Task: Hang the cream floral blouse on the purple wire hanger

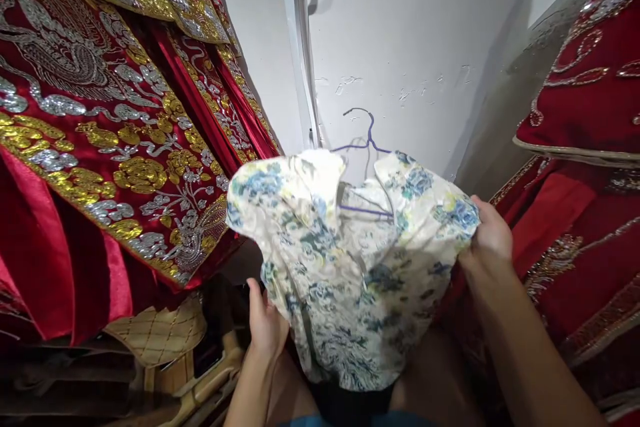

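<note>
A cream short-sleeved blouse (340, 280) with blue, green and yellow flowers is spread out in front of me, its neck opening facing up. Inside it sits a thin purple hanger (370, 137), whose hook sticks out above the collar against the wall. My right hand (493, 237) is closed on the blouse's right sleeve edge, fingers partly behind the cloth. Lower down, my left hand (267, 327) holds the blouse's left side; its thumb points up beside the edge, and its fingertips are hidden by the fabric.
Red garments (115, 113) with gold and silver embroidery hang at the left. More red beaded clothing (580, 93) hangs close on the right. A white wall (410, 33) with scuffed paint stands ahead. A wooden chair (210, 380) with a quilted cushion (163, 333) is at lower left.
</note>
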{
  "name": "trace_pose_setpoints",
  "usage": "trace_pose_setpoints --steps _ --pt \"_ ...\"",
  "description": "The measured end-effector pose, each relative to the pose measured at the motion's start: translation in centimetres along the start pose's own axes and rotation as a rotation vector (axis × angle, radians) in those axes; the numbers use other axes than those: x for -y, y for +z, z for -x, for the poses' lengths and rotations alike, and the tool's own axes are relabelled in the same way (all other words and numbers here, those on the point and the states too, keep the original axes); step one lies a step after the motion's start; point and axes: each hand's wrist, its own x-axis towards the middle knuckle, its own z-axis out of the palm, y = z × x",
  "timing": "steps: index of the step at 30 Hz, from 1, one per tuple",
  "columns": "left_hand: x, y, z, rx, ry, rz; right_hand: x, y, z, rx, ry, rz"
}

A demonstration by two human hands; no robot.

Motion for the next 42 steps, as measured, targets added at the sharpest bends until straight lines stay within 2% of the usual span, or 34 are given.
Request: trace_pose_setpoints --steps 1,3,5,7,9,11,13,15,17,18,19,22,24,26,27,29,31,32,33,34,35,36,38,39,40,42 --pt "0.7 -0.4 0.2 -0.029 -0.026 0.155 -0.1 0.9 0.0 -0.047 0.012 -0.005" --pt "2.1 -0.8 0.4 -0.085 -0.053 0.272 -0.8 2.5 0.6 -0.093 0.071 -0.009" --pt "3.2 -0.9 0.6 -0.101 -0.017 0.187 -1.8 3.4 1.7 -0.073 0.058 0.003" --pt "4.1 -1.0 1.2 -0.122 0.031 0.099 -2.7 3.1 2.8 -0.025 -0.014 0.086" --pt "4.9 -1.1 2.2 -0.158 0.011 0.053 -3.4 1.8 3.7 0.034 -0.102 0.2" --pt "5.6 -1.0 3.4 -0.139 -0.059 0.042 -4.0 -0.3 4.4 0.074 -0.186 0.264" --pt "6.1 -0.7 4.4 -0.073 -0.117 0.053 -5.1 -2.6 5.4 0.025 -0.295 0.27" --pt "6.4 -0.2 5.1 -0.036 -0.131 0.071 -6.6 -5.0 6.8 -0.075 -0.403 0.277" --pt "6.6 0.4 5.4 -0.027 -0.117 0.08 -8.3 -6.9 8.8 -0.103 -0.361 0.32" --pt "6.7 0.7 5.5 -0.023 -0.112 0.082 -9.2 -7.5 10.0 -0.044 -0.267 0.362" --pt "6.8 0.9 5.5 -0.015 -0.109 0.082 -10.0 -7.8 11.2 0.099 -0.12 0.42" --pt "6.8 1.1 5.5 0.022 -0.1 0.085 -11.7 -7.1 14.2 0.639 0.288 0.593" --pt "6.6 0.8 5.6 0.053 -0.1 0.088 -12.1 -6.1 15.1 0.855 0.386 0.66" --pt "6.5 0.4 5.7 0.054 -0.11 0.076 -11.9 -5.3 15.3 0.913 0.386 0.688" --pt "6.4 0.2 5.8 0.014 -0.119 0.058 -11.7 -5.2 15.2 0.918 0.376 0.699" --pt "6.5 -0.1 5.9 -0.163 -0.089 0.006 -11.1 -5.2 15.0 0.921 0.367 0.733" --pt "6.9 -0.1 6.1 -0.414 0.105 -0.044 -10.3 -5.5 15.0 0.915 0.365 0.774" --pt "7.1 0.0 6.1 -0.512 0.258 -0.077 -10.0 -5.6 15.1 0.91 0.37 0.792" --pt "7.4 0.2 6.2 -0.559 0.417 -0.116 -9.7 -5.6 15.2 0.907 0.376 0.81" --pt "7.6 0.5 6.3 -0.541 0.547 -0.164 -9.5 -5.6 15.4 0.909 0.381 0.827" --pt "7.9 0.9 6.3 -0.456 0.619 -0.218 -9.3 -5.6 15.6 0.916 0.384 0.84" --pt "8.1 1.3 6.4 -0.318 0.63 -0.268 -9.1 -5.5 15.8 0.928 0.386 0.846" --pt "8.5 2.5 6.5 -0.059 0.554 -0.305 -8.9 -5.4 16.0 0.961 0.391 0.842" --pt "8.6 3.1 6.6 0.014 0.513 -0.294 -8.8 -5.3 16.0 0.979 0.406 0.835" --pt "8.7 3.6 6.7 0.04 0.488 -0.268 -8.7 -5.2 15.9 0.999 0.432 0.832" --pt "8.8 4.5 6.9 0.017 0.476 -0.212 -8.4 -4.6 15.3 1.037 0.502 0.835"
